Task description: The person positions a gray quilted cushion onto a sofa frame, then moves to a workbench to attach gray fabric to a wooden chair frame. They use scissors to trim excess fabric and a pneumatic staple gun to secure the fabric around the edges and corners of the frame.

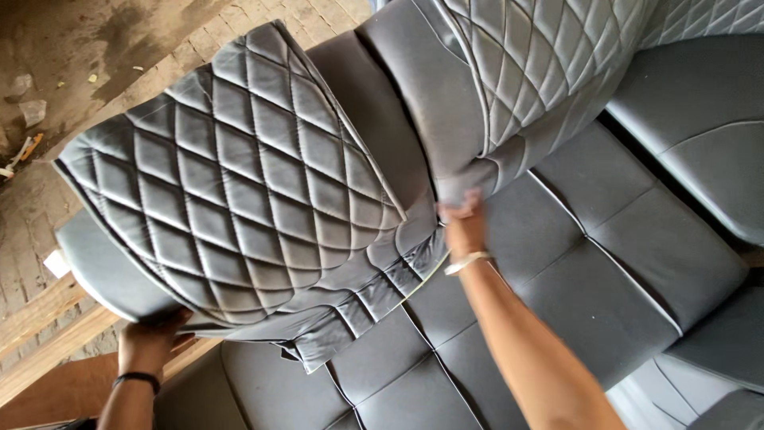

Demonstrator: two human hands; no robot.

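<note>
left hand (151,338) grips lower edge of quilted grey seat cover (231,187) | right hand (461,213) pinches its fold | padded grey panels (573,279) beneath

Quilted cover (239,183) lies on top of seat cushion (573,263), overlapping its left part. Left hand (151,338) sits under cover's lower-left edge. Right hand (461,215) sits at cover's right edge, below second quilted panel (533,64). Wooden board (40,326) at far left; brick floor (95,48) behind.
</note>
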